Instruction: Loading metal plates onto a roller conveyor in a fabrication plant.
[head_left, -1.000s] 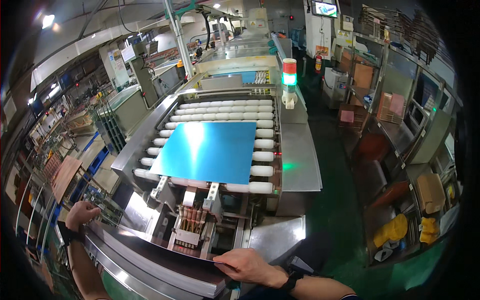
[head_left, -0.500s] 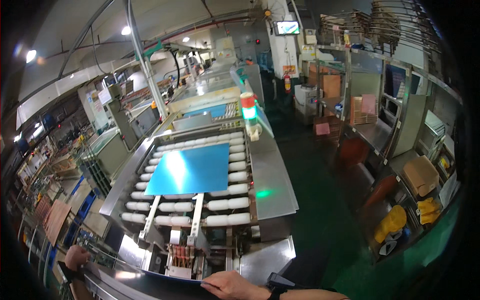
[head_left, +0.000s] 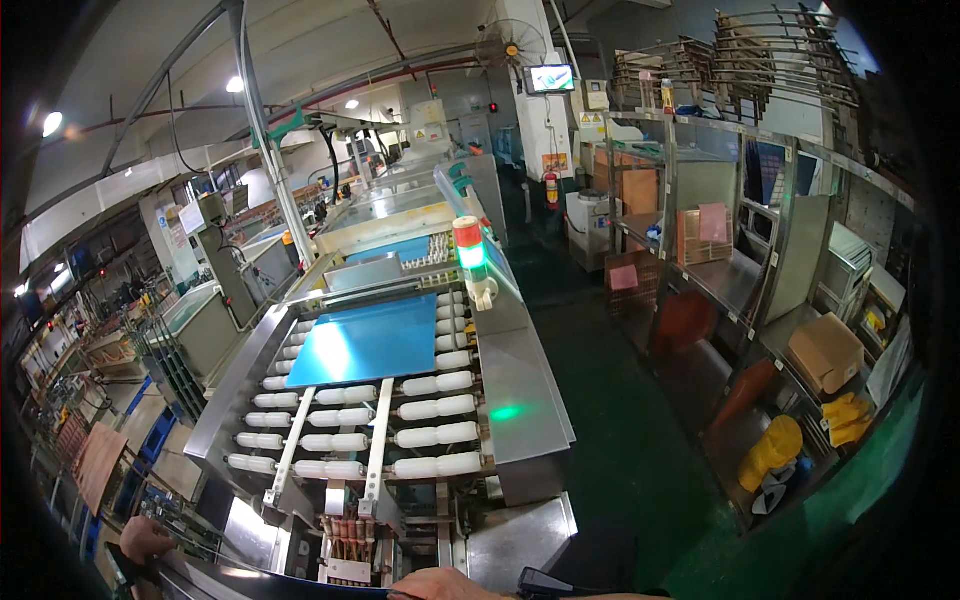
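Below, left hand point(head_left: 146, 540) and right hand point(head_left: 440, 584) apparently gripping thin sheet point(head_left: 270, 584) edges, blue panel point(head_left: 365, 340) on rollers point(head_left: 430, 409)

Both the left hand point(head_left: 145, 540) and right hand point(head_left: 440, 585) are cut off at the lower edge, their grips seemingly hidden.

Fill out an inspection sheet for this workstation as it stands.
Surface: roller conveyor, white rollers in a steel frame.
Job's things: blue sheet flat on the far rollers; dark panel at the bottom edge.
Clutter: cardboard box and yellow bundle on the right.
Hands: left hand on the panel's left end, right hand on its near edge; grip unclear.
Cables: hoses overhead near the steel column.
Surroundings: signal lamp lit green, green floor, racks.
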